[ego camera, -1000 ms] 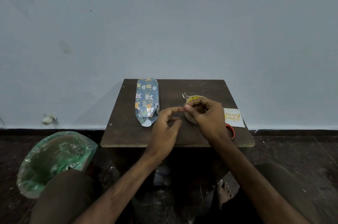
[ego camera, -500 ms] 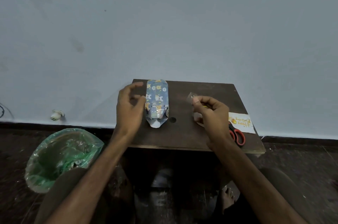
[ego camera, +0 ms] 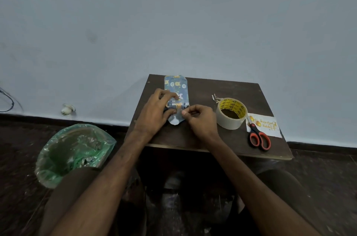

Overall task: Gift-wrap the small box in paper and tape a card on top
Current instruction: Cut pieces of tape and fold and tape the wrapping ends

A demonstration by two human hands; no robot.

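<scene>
1. Left of the tape (ego camera: 230, 113), on the table (ego camera: 212, 143), lies the wrapped box (ego camera: 175, 89).
2. Left hand (ego camera: 154, 114) grips the box's near half, fingers curled over its top.
3. Right hand (ego camera: 201, 120), between box and tape, is curled, with thumb and forefinger pinched at the box's edge; what they hold, I cannot tell.
4. Right of the tape, scissors (ego camera: 258, 137) overlap the card (ego camera: 270, 126).

Single head-worn wide view, facing forward and down, table (ego camera: 202, 91) seemingly close below
</scene>
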